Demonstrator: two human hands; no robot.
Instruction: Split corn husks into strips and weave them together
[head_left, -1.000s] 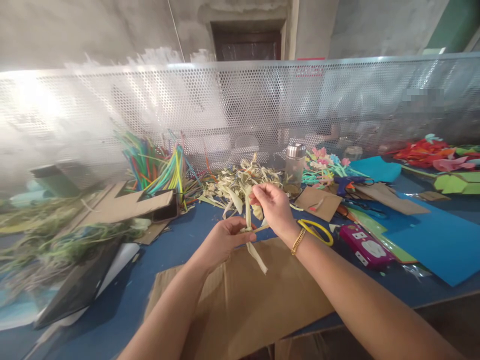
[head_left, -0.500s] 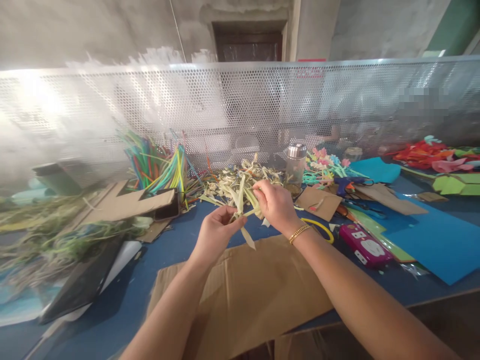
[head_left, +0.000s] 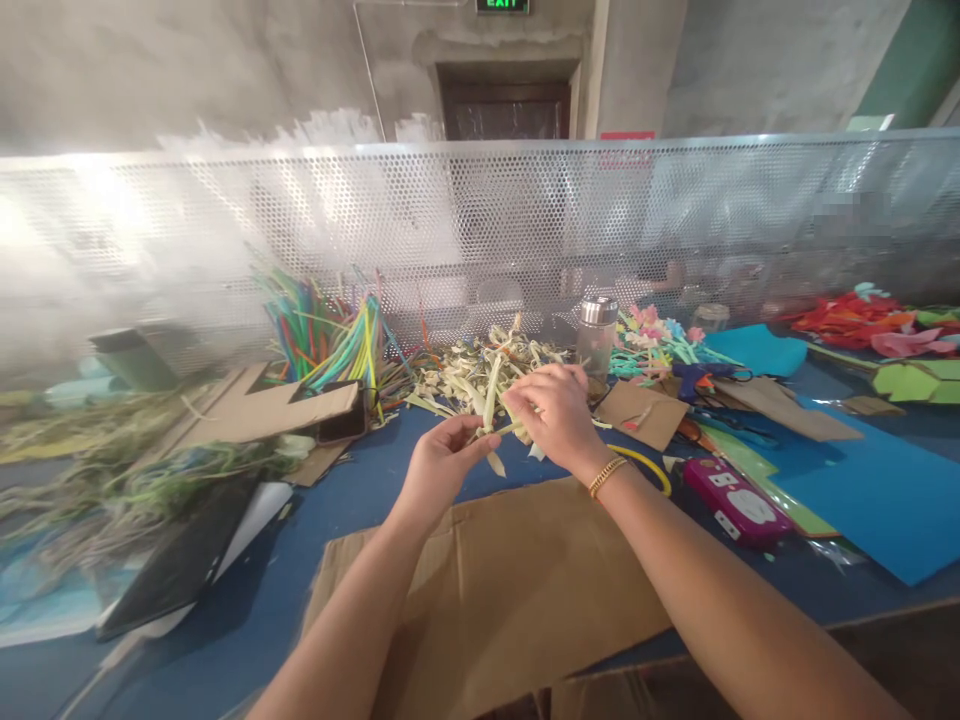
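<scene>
My left hand (head_left: 442,468) pinches the knotted middle of a pale green-yellow husk piece (head_left: 492,395), whose strips stick up and hang down from the fingertips. To its right, my right hand (head_left: 553,415), with a gold bracelet at the wrist, has its fingers closed on a strip of the same piece. Both hands are above the far edge of a brown cardboard sheet (head_left: 525,570). Just behind them lies a heap of dry husk strips (head_left: 450,375).
Coloured stems (head_left: 322,335) and a cardboard piece (head_left: 277,412) are at the left. A glass jar (head_left: 596,340) stands behind the right hand. Farther right lie a magenta power strip (head_left: 735,503), blue sheets (head_left: 870,480) and red paper pieces (head_left: 847,320). A perforated metal screen (head_left: 337,220) runs behind.
The view has tilted up slightly, so things appear lower. My right hand has turned, its fingers now reaching farther over the strip. My left hand keeps its pinch on the husk piece.
</scene>
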